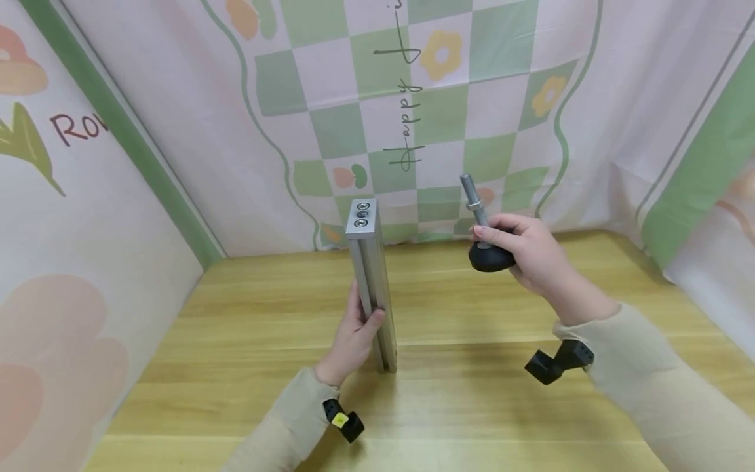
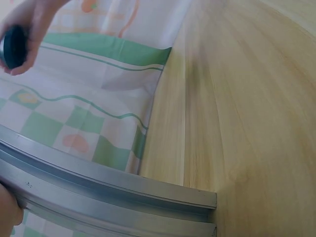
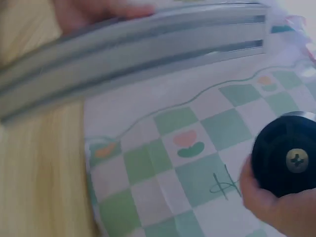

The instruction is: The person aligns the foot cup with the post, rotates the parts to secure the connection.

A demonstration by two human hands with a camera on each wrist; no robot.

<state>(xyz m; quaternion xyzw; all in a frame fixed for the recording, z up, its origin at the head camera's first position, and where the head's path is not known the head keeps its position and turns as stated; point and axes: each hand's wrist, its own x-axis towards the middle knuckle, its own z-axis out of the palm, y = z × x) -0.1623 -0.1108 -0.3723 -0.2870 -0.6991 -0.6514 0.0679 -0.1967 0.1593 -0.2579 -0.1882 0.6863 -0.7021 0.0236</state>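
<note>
My left hand (image 1: 356,335) grips a silver slotted aluminium profile (image 1: 377,288) around its lower half, and the profile stands upright on the table. Its top end plate (image 1: 362,216) has two screws and a threaded hole between them. My right hand (image 1: 525,252) pinches a levelling foot (image 1: 491,257) by its black round base, off to the right of the profile. The foot's threaded stud (image 1: 470,189) points upward with a nut partway along it. In the right wrist view, the underside of the black base (image 3: 276,163) shows a cross-head screw.
The wooden table (image 1: 248,314) runs back to a fabric curtain (image 1: 330,85) with green checks. Printed fabric walls (image 1: 59,216) enclose the left and right sides. Small black cameras (image 1: 557,362) sit on both wrists.
</note>
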